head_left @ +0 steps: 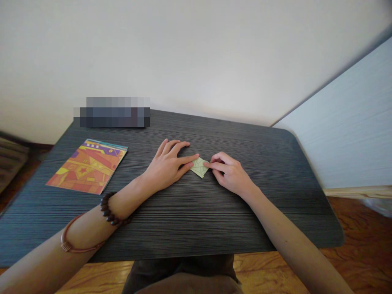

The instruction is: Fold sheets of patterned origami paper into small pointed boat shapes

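A small piece of folded pale green paper [200, 167] with dark printed lines lies on the dark table, between my two hands. My left hand [167, 164] rests palm down with its fingers spread. Its index finger and thumb touch the paper's upper left side. From the other side my right hand [228, 170] comes in with curled fingers, its fingertips at the paper's right corner. The underside of the paper, and whatever part of it the right fingertips cover, is hidden.
A stack of colourful patterned sheets [88, 167] lies on the left of the table [196, 228]. Behind it, at the back edge, a pixelated object [114, 113] stands near the white wall [196, 53]. A pale panel [346, 114] borders the table's right side.
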Demonstrator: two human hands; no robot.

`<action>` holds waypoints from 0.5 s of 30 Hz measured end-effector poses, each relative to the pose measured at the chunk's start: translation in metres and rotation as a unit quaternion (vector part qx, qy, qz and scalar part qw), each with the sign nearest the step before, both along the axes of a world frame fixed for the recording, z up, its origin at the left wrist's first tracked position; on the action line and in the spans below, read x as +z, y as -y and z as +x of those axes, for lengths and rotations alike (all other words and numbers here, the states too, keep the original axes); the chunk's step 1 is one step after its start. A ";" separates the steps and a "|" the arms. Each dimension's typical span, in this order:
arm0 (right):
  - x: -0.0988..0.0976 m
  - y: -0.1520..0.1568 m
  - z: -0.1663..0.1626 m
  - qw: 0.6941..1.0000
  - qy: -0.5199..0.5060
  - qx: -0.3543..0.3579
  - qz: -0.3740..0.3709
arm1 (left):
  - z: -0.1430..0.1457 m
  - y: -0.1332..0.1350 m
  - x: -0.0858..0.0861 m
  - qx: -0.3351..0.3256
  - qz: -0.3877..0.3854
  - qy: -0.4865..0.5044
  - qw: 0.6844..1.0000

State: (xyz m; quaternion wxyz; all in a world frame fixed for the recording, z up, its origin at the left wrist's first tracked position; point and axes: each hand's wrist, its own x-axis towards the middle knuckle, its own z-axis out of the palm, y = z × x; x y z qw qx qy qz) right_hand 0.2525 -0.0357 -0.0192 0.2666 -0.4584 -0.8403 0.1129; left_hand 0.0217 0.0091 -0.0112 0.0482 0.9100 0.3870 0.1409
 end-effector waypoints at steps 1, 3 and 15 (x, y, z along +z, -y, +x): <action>0.000 0.000 -0.001 1.000 -0.004 -0.003 0.004 | 0.000 0.000 -0.001 0.001 0.000 -0.001 1.000; 0.000 -0.001 -0.001 1.000 -0.020 -0.010 0.017 | 0.000 0.000 -0.002 0.002 0.000 0.000 1.000; 0.000 0.002 0.000 0.999 0.013 -0.024 0.018 | -0.001 -0.001 0.000 0.002 0.002 -0.002 1.000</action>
